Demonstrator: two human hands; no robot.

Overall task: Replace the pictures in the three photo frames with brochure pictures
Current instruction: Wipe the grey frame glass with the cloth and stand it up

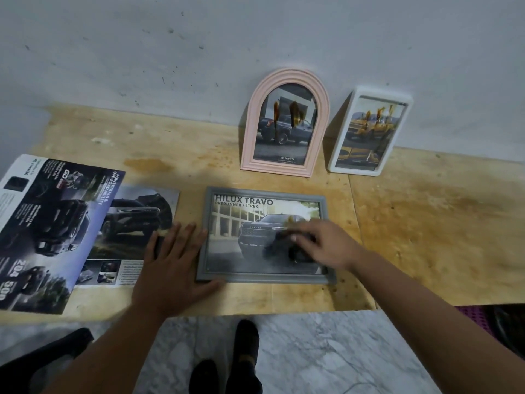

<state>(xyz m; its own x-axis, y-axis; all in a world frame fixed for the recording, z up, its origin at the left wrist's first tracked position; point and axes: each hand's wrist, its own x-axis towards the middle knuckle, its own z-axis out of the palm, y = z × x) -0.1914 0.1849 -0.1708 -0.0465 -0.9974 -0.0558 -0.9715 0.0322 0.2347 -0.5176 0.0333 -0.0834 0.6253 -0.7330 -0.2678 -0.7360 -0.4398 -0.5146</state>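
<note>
Head view: grey, scuffed wall (199, 46) ran behind a worn wooden tabletop (426, 223), w/ marble-look floor (312, 351) below its near edge. I saw a pink arched frame (285, 122) leaning upright against the wall, holding a dark pickup pic w/ a Toyota logo. Just to its right leaned a white rectangular frame (370, 132), also upright, w/ a yellow vehicle pic inside. Grey frame (265, 236) lay flat on the table in front of those two, showing a brochure pic headed "HILUX TRAVO" over a dark truck. Left hand (173, 260) lay flat, fingers straight and slightly spread, palm down, resting across the grey frame's left edge and partly on a cut brochure page (136, 223) beside it. Right hand (321, 243) sat on the frame's glass over the truck, fingers bent down onto it; blurred, so I couldn't tell if it pinched anything. Open brochure (48, 231) lay at far left, overlapping the cut page. Dark-socked feet (224, 362) showed below.
</note>
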